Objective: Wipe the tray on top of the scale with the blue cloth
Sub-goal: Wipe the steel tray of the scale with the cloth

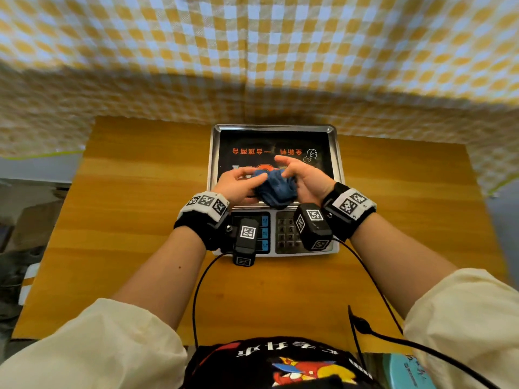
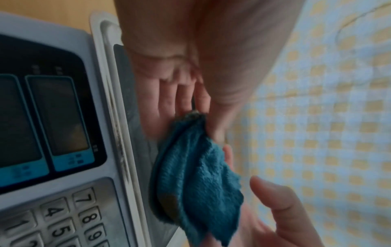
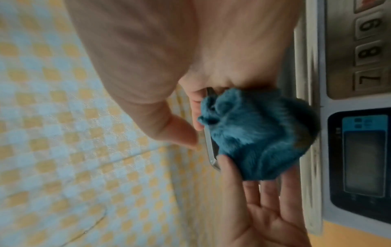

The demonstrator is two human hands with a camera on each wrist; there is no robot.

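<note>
A steel tray (image 1: 213,153) with a black printed sheet inside sits on a grey scale (image 1: 286,231) with keypad and displays. The bunched blue cloth (image 1: 276,188) hangs between both hands just above the tray's near edge. My left hand (image 1: 238,183) pinches one end of the blue cloth (image 2: 196,175) between thumb and nearly straight fingers. My right hand (image 1: 302,175) cradles the blue cloth (image 3: 260,138) in its palm with the lower fingers curled on it, while the thumb (image 3: 177,132) stands free. The tray's near rim is hidden by the hands.
The scale stands at the back middle of a wooden table (image 1: 126,220). A yellow-and-white checkered fabric (image 1: 252,51) hangs right behind the tray. Black cables (image 1: 196,290) run from the wrist cameras across the table's near part.
</note>
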